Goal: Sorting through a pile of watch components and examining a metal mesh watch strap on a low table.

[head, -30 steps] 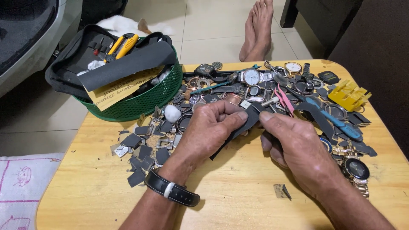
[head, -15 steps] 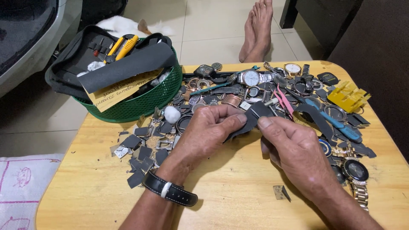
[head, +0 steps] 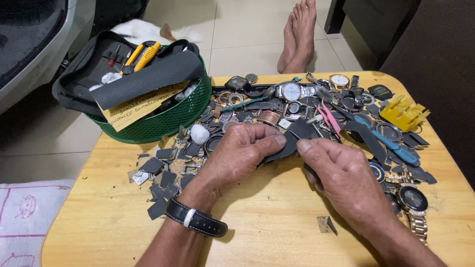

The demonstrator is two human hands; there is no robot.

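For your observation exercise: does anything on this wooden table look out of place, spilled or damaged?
Yes. Dark cut scraps lie strewn loose beside the green basket, and one stray piece sits alone near the right hand. Watches lie jumbled, not sorted.

Left hand: palm down, fingers curled, thumb and fingertips pinched together.
Right hand: palm down, thumb tip meeting the left thumb.

- Light yellowish wooden table: smooth, faintly glossy.
- Dark grey flexible strap piece: matt, rubbery-looking.
- Round silver metal wristwatch: shiny.
- Green plastic mesh basket: perforated.
- Black leather-like wrist strap: slight sheen.
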